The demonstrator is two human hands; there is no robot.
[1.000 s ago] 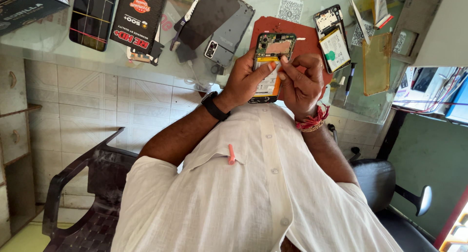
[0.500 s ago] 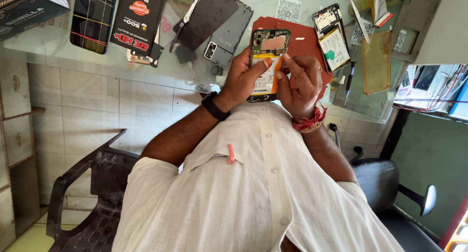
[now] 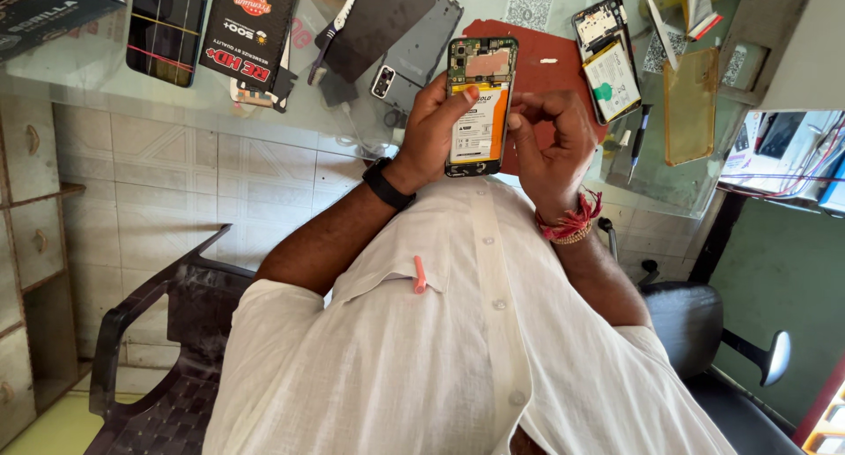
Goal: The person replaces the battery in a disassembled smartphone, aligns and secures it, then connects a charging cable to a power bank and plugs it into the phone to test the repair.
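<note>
While the opened phone (image 3: 480,103) sits upright in the picture above the white shirt (image 3: 458,349), its long axis runs from the shirt toward the red mat (image 3: 550,77), with the camera end and bare green circuit board pointing away from the body and the lower edge pointing back at the chest. It is held in the air over the near edge of the glass worktop (image 3: 114,85), just in front of the red mat. The left hand (image 3: 436,125) is wrapped around the phone's left side and back, thumb pressed on the battery face, so it is clamped on the phone. The right hand (image 3: 550,143) is curled just beside the phone's right edge, fingers drawn together with the fingertips against that edge; whether it pinches a small tool or part I cannot tell. With its back cover off, the phone looks light, thin and stiff, but fragile: the exposed board, thin cables and soft orange-and-white battery (image 3: 480,125) should not be pressed hard or bent. The safe hold, I judge, is along the two long side rails of the frame, as the left hand partly does, keeping fingers off the board at the far end. The smooth frame could slip, so a firm side grip suits it. Beyond the red mat lie a second opened phone (image 3: 606,55), a grey back cover (image 3: 414,41) to the left of the mat, and a screwdriver (image 3: 635,143) to its right.
</note>
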